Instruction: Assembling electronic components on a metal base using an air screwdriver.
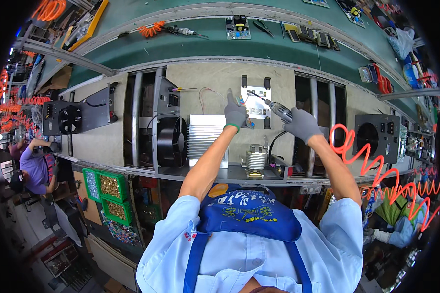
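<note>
My right hand (302, 125), in a grey glove, is wrapped round a powered screwdriver (280, 110). The thin bit slants up and left over a white plate (260, 102), its tip near small parts on the plate's upper half. Black brackets stick out at the plate's corners. At the plate's left edge is my left hand (235, 113), also gloved, with the index finger stretched away from me and the thumb side by the edge. Its other fingers are partly hidden. A ribbed silver heat sink (208, 139) lies below my left wrist, beside a black fan (171, 141).
A coil-wound metal part (255, 159) sits near the front edge. Another fan unit (69, 119) stands left, and a grey box (375, 136) right. A red coiled hose (371, 168) hangs right. Pliers (263, 28) lie on the far bench. Green bins (113, 186) hold small parts.
</note>
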A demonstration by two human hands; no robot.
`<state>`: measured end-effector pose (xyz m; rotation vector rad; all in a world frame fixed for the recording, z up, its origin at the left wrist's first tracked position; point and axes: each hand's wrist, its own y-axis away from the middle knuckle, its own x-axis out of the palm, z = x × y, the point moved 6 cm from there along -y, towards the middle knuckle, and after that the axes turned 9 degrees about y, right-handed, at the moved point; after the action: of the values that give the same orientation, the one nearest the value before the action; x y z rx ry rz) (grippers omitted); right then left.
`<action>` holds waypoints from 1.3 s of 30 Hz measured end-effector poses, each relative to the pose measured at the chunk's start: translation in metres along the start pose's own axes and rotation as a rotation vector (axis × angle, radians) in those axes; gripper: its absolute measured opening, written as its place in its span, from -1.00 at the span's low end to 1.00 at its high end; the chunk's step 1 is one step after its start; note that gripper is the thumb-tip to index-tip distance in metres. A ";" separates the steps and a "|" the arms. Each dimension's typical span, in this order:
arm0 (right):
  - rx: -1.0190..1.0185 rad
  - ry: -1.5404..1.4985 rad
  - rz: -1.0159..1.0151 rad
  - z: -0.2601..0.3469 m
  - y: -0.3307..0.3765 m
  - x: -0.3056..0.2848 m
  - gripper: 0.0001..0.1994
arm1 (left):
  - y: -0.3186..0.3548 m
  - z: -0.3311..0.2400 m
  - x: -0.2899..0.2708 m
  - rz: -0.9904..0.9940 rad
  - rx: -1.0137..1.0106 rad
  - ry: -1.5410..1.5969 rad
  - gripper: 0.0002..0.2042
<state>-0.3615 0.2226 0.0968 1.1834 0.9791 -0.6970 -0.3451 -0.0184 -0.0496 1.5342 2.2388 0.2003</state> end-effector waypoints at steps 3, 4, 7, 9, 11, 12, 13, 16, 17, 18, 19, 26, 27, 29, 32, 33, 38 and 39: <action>0.006 0.131 0.062 0.008 -0.029 -0.006 -0.65 | -0.022 0.021 0.021 0.066 0.069 -0.234 -0.56; -0.006 0.170 0.071 0.013 -0.037 -0.008 -0.66 | -0.025 0.028 0.025 0.069 0.064 -0.256 -0.59; -0.030 0.265 0.104 0.026 -0.055 -0.009 -0.71 | -0.033 0.044 0.035 0.151 -0.022 -0.320 -0.62; -0.052 0.310 0.124 0.033 -0.061 -0.009 -0.73 | -0.033 0.048 0.036 0.180 -0.063 -0.348 -0.63; -0.069 0.364 0.080 0.042 -0.065 -0.014 -0.74 | -0.032 0.045 0.034 0.163 -0.060 -0.361 -0.65; -0.063 0.398 0.084 0.046 -0.066 -0.016 -0.75 | -0.032 0.043 0.034 0.173 -0.045 -0.408 -0.64; -0.112 0.459 0.066 0.055 -0.068 -0.019 -0.77 | -0.033 0.041 0.033 0.189 -0.034 -0.457 -0.64; -0.148 0.662 0.119 0.086 -0.087 -0.028 -0.83 | -0.032 0.037 0.032 0.237 0.024 -0.533 -0.68; -0.196 0.749 0.179 0.097 -0.095 -0.031 -0.82 | -0.031 0.036 0.032 0.245 0.049 -0.541 -0.70; -0.245 0.803 0.218 0.110 -0.103 -0.034 -0.81 | -0.030 0.036 0.033 0.276 0.073 -0.603 -0.70; -0.288 0.850 0.258 0.122 -0.111 -0.037 -0.80 | -0.030 0.036 0.034 0.296 0.104 -0.658 -0.69; -0.283 1.068 0.292 0.177 -0.130 -0.065 -0.77 | -0.033 0.034 0.048 0.364 0.210 -0.795 -0.73; -0.265 1.070 0.266 0.181 -0.129 -0.070 -0.77 | -0.034 0.034 0.048 0.359 0.204 -0.804 -0.73; -0.258 1.064 0.254 0.187 -0.127 -0.073 -0.77 | -0.034 0.034 0.049 0.356 0.189 -0.829 -0.74; -0.274 1.059 0.255 0.189 -0.125 -0.072 -0.77 | -0.035 0.034 0.049 0.360 0.189 -0.843 -0.74; -0.282 1.058 0.250 0.188 -0.125 -0.071 -0.77 | -0.035 0.033 0.049 0.362 0.193 -0.826 -0.74; -0.314 1.033 0.255 0.186 -0.131 -0.061 -0.76 | -0.037 0.033 0.050 0.371 0.226 -0.819 -0.76; -0.321 1.027 0.254 0.186 -0.131 -0.059 -0.76 | -0.037 0.033 0.050 0.364 0.235 -0.809 -0.76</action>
<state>-0.4538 0.0067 0.1075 1.3409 1.6581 0.3413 -0.3787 0.0095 -0.1049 1.7181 1.3775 -0.5136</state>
